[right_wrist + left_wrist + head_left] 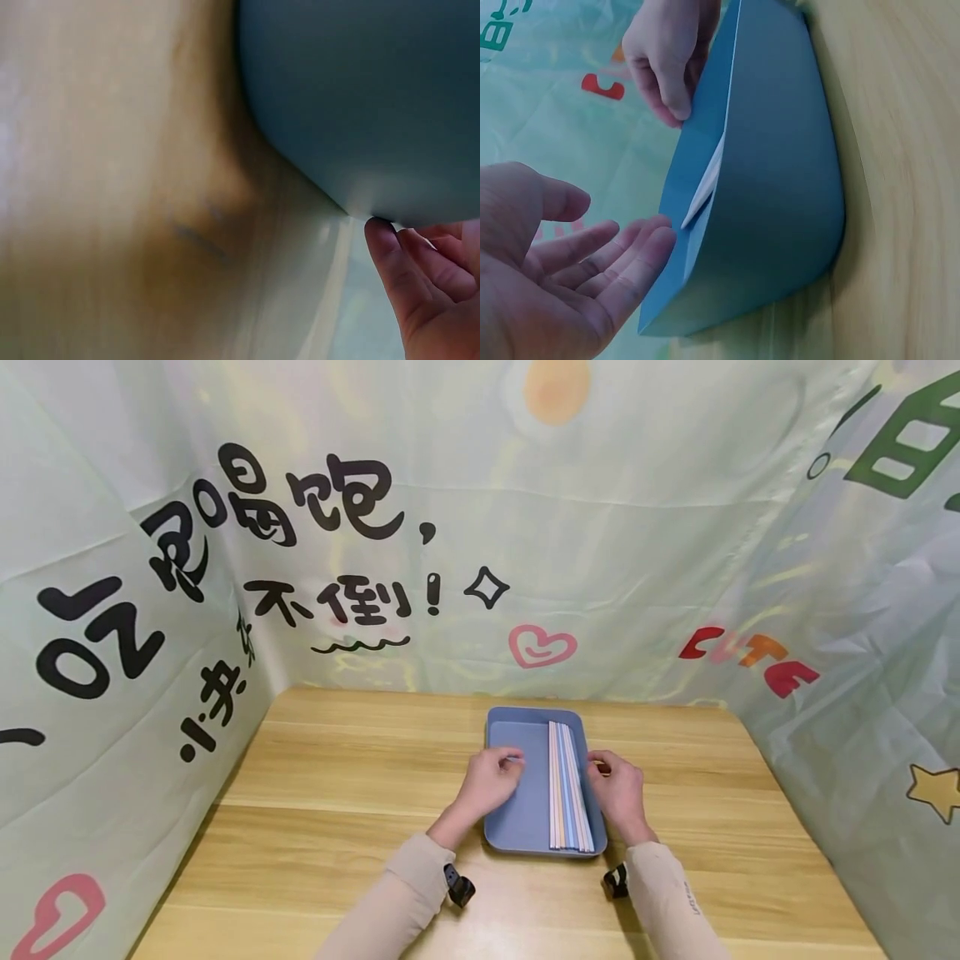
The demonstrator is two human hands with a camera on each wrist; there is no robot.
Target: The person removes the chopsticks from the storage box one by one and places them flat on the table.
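A blue-grey rectangular tray (517,839) stands on the table. Along its right side lies a bundle of long thin pastel sticks (567,793) in pink, white, blue and yellow; their kind is unclear. My left hand (491,781) hovers over the tray's left side, fingers loosely bent and holding nothing. In the left wrist view, the left hand (577,277) shows its palm and spread fingers near the tray rim. My right hand (618,785) pinches the tray's right rim. The right wrist view has the right hand's thumb (386,251) against the tray's outer wall (360,105).
The wooden table (360,777) extends on both sides of the tray. Pale printed curtains (637,568) with writing and drawings hang at the back and both sides. A black wrist camera (459,887) sits by the left cuff, another camera (615,882) by the right.
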